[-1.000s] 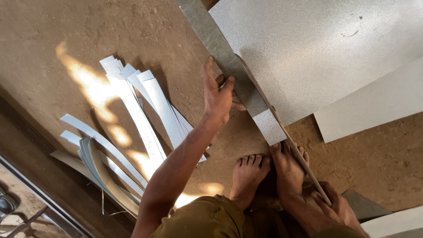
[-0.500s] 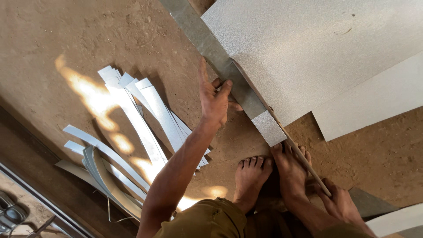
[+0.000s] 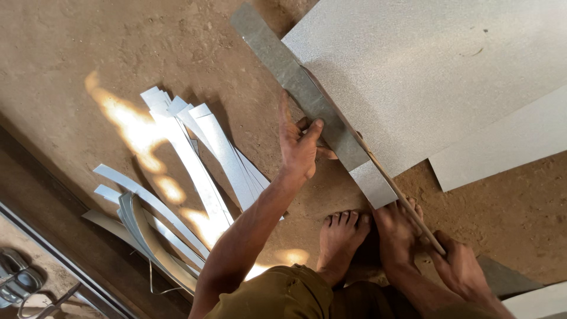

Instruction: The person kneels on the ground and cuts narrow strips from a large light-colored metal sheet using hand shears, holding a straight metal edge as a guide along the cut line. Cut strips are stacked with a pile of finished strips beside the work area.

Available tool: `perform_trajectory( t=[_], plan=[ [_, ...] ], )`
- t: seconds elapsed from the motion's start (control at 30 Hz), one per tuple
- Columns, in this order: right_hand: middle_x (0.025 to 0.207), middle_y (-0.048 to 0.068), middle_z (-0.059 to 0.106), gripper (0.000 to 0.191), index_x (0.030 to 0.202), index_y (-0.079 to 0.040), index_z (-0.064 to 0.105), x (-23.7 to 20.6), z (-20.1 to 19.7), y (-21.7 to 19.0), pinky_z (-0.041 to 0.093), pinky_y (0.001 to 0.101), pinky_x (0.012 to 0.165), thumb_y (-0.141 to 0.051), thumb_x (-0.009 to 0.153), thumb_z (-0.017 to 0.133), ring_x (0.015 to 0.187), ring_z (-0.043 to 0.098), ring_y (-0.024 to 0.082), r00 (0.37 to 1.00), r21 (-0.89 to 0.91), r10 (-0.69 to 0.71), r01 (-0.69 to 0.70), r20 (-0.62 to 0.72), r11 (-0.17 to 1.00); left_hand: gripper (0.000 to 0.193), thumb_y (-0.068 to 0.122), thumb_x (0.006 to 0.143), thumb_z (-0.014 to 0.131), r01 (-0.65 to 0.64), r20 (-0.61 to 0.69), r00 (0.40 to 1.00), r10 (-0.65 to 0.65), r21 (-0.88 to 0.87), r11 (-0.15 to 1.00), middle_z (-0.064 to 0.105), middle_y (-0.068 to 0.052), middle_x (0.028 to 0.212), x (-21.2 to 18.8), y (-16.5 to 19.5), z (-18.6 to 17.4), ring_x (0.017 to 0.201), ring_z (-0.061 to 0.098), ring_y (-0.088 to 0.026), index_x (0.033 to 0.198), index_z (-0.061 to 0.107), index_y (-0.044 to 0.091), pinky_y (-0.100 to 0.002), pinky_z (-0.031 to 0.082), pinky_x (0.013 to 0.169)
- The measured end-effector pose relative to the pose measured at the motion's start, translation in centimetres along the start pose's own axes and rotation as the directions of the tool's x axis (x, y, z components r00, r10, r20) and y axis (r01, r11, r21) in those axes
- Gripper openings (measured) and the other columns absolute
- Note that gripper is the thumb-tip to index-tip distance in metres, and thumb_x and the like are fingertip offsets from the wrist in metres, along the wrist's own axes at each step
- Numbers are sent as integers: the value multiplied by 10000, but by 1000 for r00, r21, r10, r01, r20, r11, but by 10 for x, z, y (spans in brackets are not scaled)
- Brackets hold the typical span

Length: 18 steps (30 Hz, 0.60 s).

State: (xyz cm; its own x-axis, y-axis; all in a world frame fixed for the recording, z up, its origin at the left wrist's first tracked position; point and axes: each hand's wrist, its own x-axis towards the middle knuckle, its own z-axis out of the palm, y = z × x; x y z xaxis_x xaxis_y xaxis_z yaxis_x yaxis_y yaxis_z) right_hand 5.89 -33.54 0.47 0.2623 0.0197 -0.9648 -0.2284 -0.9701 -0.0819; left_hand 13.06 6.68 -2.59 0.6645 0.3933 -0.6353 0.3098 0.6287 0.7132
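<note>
Galvanised grey metal strip (image 3: 307, 97) lies on the dirt floor (image 3: 88, 47) along the large sheet (image 3: 449, 77), partly cut free. Left hand (image 3: 300, 147) presses it, fingers spread; right hand (image 3: 458, 269) grips thin shears (image 3: 393, 183). Finished curved strips (image 3: 195, 177) are piled alongside.

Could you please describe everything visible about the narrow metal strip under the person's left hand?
The metal strip is long, flat, dull grey, seemingly galvanised sheet. It lies diagonally on the dirt floor along the edge of the large metal sheet. The left hand presses on it, and a thin rod, held by the right hand, runs along its edge.
</note>
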Motion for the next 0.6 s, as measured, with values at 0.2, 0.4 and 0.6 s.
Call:
perform_trajectory(
  t=[0.2,0.4,0.6],
  plan=[
    [928,240,661,448,1434,-122,551,-9,-29,-21,551,460,700,-335,1043,602,733,619,332,995,73,46,-53,93,996,1051,-62,909,635,88,-71,993,-89,-24,996,420,111,1123,-25,-1,8,740,715,-199,1668,28,339,-379,652,425],
    [794,205,771,391,1173,-86,705,-1,-14,-31,579,473,648,-400,943,672,692,717,322,985,34,-66,72,-162,997,1023,-19,967,626,70,-3,998,-71,-54,996,533,-60,836,-23,-27,-9,599,562,-140,1674,-22,336,-374,658,430],
    [643,188,704,356,962,-74,729,28,13,-6,567,500,598,-419,927,649,581,708,378,893,-131,-249,215,-374,968,1001,-19,963,628,-5,-20,1000,5,-9,1000,541,-71,840,-23,-22,-3,574,558,-158,1681,-1,284,-385,656,428]
  ],
)
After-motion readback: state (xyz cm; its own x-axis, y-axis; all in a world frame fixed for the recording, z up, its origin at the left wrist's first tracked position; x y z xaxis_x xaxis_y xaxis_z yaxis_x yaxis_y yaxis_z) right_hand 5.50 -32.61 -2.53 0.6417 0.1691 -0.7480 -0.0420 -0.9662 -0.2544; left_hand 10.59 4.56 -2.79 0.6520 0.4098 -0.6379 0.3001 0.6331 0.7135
